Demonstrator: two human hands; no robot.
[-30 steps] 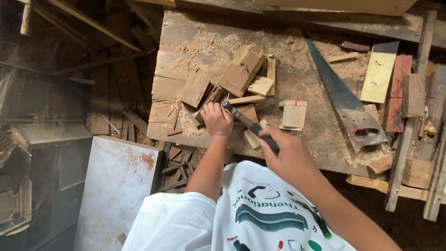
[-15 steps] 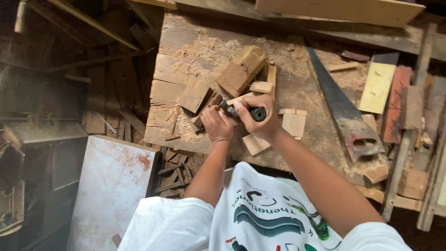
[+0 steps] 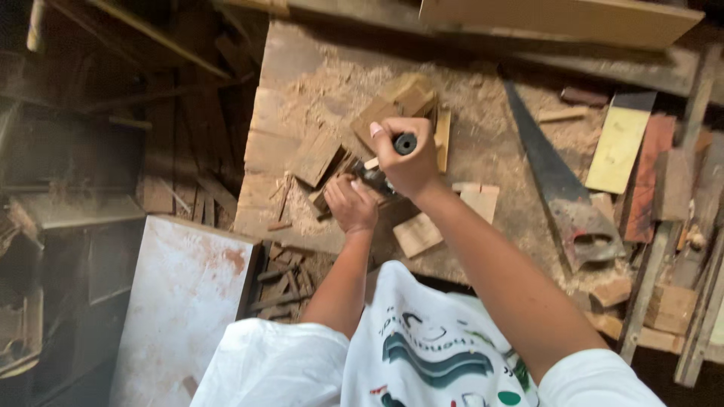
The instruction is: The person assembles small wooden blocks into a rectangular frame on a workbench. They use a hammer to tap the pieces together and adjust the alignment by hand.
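Note:
My right hand (image 3: 407, 162) is closed around the dark handle of a hammer (image 3: 404, 144), raised upright over the workbench (image 3: 317, 83). Below it, my left hand (image 3: 351, 203) presses down on a small wood piece (image 3: 371, 163) among wooden offcuts. The hammer's head is hidden behind my hands. Several wood blocks (image 3: 400, 98) lie just beyond in sawdust.
A hand saw (image 3: 558, 188) lies on the bench to the right, beside a yellow board (image 3: 620, 143) and reddish strips (image 3: 650, 173). A long plank (image 3: 558, 16) runs across the back. A white rusty panel (image 3: 181, 301) leans at lower left, scrap wood piled around.
My right hand swung the hammer from low at the right up and over the wood piece. My left hand stayed on the piece.

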